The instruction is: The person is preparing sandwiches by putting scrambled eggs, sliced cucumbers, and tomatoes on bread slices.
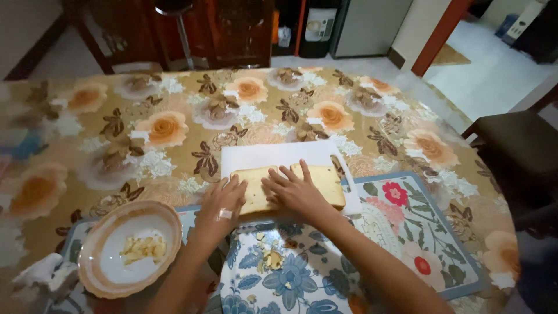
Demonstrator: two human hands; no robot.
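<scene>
— Where is the bread?

— The slab of bread (302, 185) lies flat on the white cutting board (273, 156), toward the board's near edge, crust facing the person.

— And the hands?

— Both rest on the bread. The left hand (222, 203) lies at the bread's left end, fingers loosely spread and pressed down on top, gripping nothing that I can see. The right hand (296, 192) lies flat over the middle of the bread, fingers splayed open, palm down, closed around nothing.

— What surrounds the board?

— The board sits on a floral placemat (418, 232) on the table (174, 116), which wears a cloth printed with orange roses. Left of the board and nearer the person stands a shallow plate (93, 256) with an orange rim, holding a small heap of pale yellow scraps (143, 248). Just left of that plate lies a crumpled white tissue (40, 270). A few crumbs (268, 256) dot the placemat right below the board. Beyond the table's far edge stand dark wooden chairs (232, 29).
</scene>
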